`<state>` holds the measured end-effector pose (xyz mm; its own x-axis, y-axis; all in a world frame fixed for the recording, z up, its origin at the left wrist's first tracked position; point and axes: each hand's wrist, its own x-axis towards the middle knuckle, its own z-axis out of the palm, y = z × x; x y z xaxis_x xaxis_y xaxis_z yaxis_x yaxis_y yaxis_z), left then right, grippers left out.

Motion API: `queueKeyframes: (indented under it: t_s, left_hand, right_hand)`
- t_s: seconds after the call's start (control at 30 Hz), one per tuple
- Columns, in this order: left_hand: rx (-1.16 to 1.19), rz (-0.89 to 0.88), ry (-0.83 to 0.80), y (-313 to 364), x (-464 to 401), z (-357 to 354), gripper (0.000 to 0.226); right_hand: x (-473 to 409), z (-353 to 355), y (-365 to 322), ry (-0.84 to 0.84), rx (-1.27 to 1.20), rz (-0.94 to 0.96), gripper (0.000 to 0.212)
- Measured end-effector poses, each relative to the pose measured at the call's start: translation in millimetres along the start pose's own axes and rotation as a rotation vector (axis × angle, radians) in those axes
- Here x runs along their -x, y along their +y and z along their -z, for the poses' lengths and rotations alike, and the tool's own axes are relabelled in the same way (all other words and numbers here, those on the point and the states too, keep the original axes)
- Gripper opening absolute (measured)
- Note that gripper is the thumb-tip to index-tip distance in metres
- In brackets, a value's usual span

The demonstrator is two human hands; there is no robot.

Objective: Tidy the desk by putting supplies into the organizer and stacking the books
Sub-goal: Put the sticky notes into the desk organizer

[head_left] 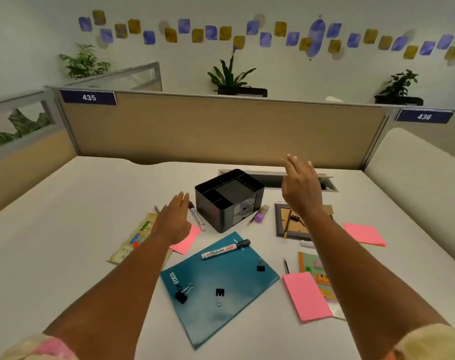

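While both hands hover empty, left hand [175, 216] and right hand [300, 189] fingers apart; marker [225, 249] on book [218, 289] probably light, smooth; pinch mid-barrel for organizer [229, 198].

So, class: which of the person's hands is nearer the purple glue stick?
Right. The right hand hangs open in the air just right of the glue stick; the left hand is open beyond the organizer, on its left.
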<state>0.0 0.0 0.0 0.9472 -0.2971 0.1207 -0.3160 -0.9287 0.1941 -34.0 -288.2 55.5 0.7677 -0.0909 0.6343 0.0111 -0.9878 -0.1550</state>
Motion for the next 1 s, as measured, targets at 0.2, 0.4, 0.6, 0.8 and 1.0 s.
queueKeyframes:
  t_s: [0.2,0.4,0.6,0.8,1.0]
  left_hand:
    - [0.135,0.064,-0.341,-1,42,-47,0.07]
    - [0.212,0.046,-0.339,7,66,-69,0.067]
    - [0.163,-0.015,-0.397,14,65,-77,0.071]
    - [0.251,0.014,-0.315,18,61,-80,0.065]
    - [0.439,0.103,-0.131,6,55,-81,0.048]
  right_hand:
    - [68,-43,13,-0.302,0.041,-0.038,0.036]
    - [124,-65,8,-0.685,0.037,-0.047,0.036]
    - [146,-69,4,-0.804,0.004,-0.097,0.033]
    - [135,-64,23,-0.74,-0.175,-0.253,0.034]
    - [119,-38,54,-1.109,-0.134,-0.225,0.038]
